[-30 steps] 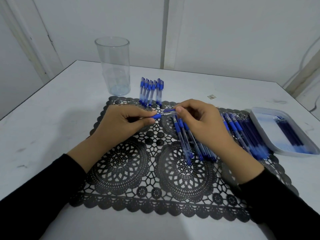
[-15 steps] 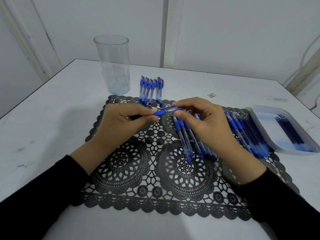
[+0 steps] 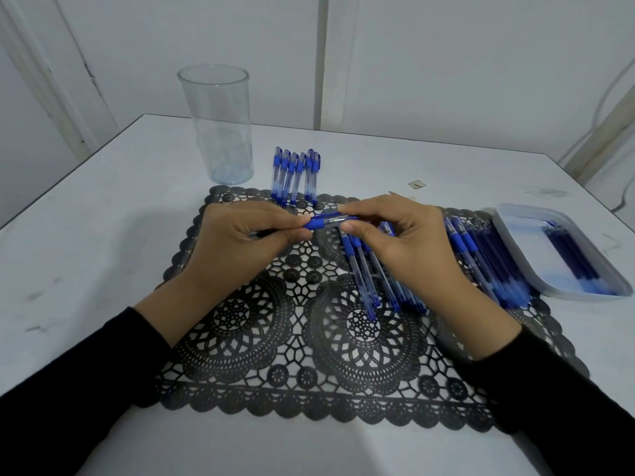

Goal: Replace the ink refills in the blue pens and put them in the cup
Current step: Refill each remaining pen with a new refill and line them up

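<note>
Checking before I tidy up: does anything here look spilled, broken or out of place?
Nothing looks spilled or broken. One small tan scrap lies loose on the white table beyond the black mat.

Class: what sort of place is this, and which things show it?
Likely a home or small workshop: a white table by bare walls, a black lace placemat, and a tray of ink refills.

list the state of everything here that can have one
cup, upright, empty
held pen, horizontal, between both hands
left hand, gripping the pen's blue end
right hand, pinching the pen's barrel
far pens, lying flat in a row
tray, holding refills
</note>
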The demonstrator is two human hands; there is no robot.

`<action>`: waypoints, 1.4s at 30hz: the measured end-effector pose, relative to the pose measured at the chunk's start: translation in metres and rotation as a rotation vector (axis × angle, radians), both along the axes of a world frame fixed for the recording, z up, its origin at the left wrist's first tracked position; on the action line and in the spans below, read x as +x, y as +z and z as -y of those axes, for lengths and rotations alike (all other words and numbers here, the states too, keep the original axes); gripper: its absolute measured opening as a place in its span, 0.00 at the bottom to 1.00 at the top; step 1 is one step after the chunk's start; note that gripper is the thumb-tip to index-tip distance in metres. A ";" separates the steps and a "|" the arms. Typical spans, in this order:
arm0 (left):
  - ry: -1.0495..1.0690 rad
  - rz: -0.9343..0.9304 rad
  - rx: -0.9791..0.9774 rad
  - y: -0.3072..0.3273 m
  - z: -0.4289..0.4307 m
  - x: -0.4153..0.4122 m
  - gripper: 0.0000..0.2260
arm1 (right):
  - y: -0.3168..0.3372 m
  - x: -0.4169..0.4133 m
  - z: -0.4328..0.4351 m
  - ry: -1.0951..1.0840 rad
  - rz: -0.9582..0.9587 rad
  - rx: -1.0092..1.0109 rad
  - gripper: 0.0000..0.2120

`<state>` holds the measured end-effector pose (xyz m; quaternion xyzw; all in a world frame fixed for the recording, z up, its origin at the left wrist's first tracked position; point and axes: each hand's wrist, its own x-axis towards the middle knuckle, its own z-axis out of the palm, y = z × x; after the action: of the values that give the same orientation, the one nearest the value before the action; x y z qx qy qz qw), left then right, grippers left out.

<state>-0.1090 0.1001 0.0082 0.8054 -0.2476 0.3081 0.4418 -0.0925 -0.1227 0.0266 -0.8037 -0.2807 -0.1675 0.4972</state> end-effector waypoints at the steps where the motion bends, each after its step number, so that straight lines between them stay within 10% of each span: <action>1: 0.008 -0.009 0.002 0.001 0.001 0.000 0.12 | 0.001 0.000 0.000 0.000 -0.012 0.004 0.11; 15: 0.080 -0.207 0.081 0.000 -0.012 0.009 0.16 | 0.035 0.002 -0.002 0.037 -0.227 0.318 0.07; 30: 0.284 -0.565 0.665 -0.018 -0.019 0.020 0.25 | 0.032 0.053 -0.008 0.144 -0.475 -0.323 0.05; 42: 0.311 -0.639 0.761 -0.017 -0.017 0.022 0.27 | 0.016 0.084 -0.020 0.185 -0.428 -0.625 0.08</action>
<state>-0.0866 0.1167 -0.0083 0.9901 -0.0723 -0.0026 0.1204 -0.0080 -0.1024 0.0422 -0.9045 -0.2794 0.1431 0.2886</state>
